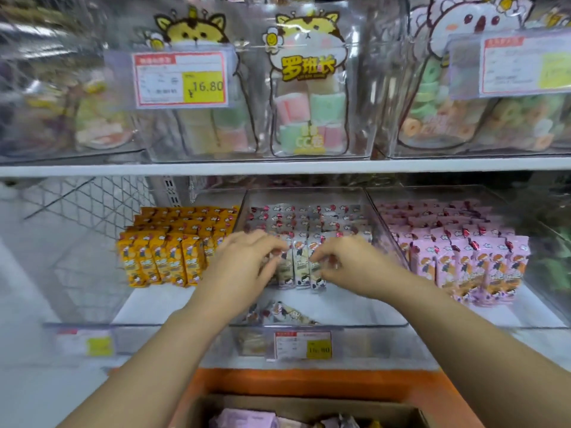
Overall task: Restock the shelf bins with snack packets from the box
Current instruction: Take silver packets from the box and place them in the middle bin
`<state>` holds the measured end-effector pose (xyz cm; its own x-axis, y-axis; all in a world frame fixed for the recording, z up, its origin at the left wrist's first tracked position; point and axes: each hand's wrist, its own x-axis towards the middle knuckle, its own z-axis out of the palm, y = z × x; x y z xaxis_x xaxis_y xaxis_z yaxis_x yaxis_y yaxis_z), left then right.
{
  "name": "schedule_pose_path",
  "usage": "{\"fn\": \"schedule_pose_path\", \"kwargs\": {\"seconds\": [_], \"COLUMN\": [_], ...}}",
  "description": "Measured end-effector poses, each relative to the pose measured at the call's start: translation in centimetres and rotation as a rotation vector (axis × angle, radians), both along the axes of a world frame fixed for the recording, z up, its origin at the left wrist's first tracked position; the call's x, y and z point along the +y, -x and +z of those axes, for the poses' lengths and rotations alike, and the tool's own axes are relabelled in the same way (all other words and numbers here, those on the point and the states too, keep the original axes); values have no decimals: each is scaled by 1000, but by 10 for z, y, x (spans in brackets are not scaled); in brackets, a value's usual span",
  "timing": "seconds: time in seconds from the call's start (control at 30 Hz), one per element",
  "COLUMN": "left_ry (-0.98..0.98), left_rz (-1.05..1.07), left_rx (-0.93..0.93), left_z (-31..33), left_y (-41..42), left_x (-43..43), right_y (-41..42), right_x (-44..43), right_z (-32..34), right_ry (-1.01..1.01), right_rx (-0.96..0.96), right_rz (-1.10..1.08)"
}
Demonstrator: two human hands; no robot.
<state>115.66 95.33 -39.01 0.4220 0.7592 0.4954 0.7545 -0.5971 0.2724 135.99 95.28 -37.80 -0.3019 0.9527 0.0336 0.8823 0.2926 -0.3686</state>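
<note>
Both hands are inside the middle bin (355, 307) on the lower shelf (148, 364), one at each end of the front row of white packets (301, 267). The packets stand upright with their long axis vertical, and the row runs left to right across the bin. The left hand (247, 261) covers the row's left end with its fingers curled over the packet tops. The right hand (349, 264) pinches the top of a packet at the right end with bent fingertips. Motion blur hides exactly how many packets each hand grips.

The row stops short of the bin's front edge, and on the bare floor in front of it a few loose packets (281, 313) lie flat and askew. They are on the person's side of the hands, just beside the left wrist, so the left hand looks nearer to them. They probably need standing up next.

The box (278, 403) sits below the shelf's front edge, between the forearms, with more packets in it. Reaching it means drawing the hands back and down.

Orange packets (163, 257) fill the bin to the left and pink packets (463, 264) the bin to the right.
</note>
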Motion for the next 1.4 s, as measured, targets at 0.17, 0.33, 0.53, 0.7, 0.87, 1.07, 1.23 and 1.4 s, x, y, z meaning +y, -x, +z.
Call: {"fn": "schedule_pose_path", "kwargs": {"seconds": [0.17,0.33,0.53,0.7,0.87,1.07,1.23,1.4], "left_ry": [7,22,103,110,121,204,322,334], "left_rz": [50,109,97,75,80,125,119,147], "left_rx": [-29,-122,-171,-179,-217,-466,-809,-1070], "left_z": [-11,-28,-30,-32,-32,-19,-5,1], "left_y": [31,53,53,56,53,49,43,46], "left_x": [-24,-32,-29,-26,-25,-26,-27,-27], "right_y": [27,38,39,33,35,47,77,72], "right_x": [5,14,25,30,28,7,-11,7], "right_z": [-33,-51,-50,-59,-60,-10,5,-8], "right_ry": [325,462,503,324,265,52,-46,196], "right_rx": [-110,-95,-115,-133,-163,309,521,616], "right_rz": [93,31,3,-6,43,-13,132,14]}}
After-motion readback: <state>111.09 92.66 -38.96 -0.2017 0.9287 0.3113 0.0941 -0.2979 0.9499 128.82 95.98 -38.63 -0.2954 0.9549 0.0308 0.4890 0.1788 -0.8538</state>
